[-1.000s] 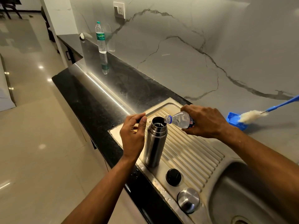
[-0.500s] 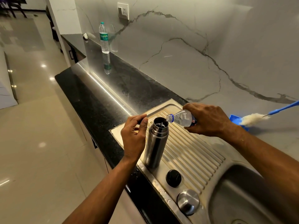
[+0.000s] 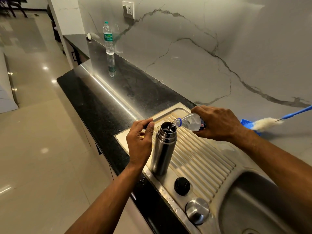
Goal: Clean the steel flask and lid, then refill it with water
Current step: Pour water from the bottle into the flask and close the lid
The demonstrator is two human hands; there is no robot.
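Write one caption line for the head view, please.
Right hand pours water from a small bottle into the open steel flask on the sink's drainboard.

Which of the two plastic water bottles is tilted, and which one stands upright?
The small bottle in the right hand is tilted, its mouth over the steel flask. The green-labelled bottle stands upright, far along the counter.

One head-worn wide-angle camera is looking forward and down, close over the sink's drainboard, along the dark surface.
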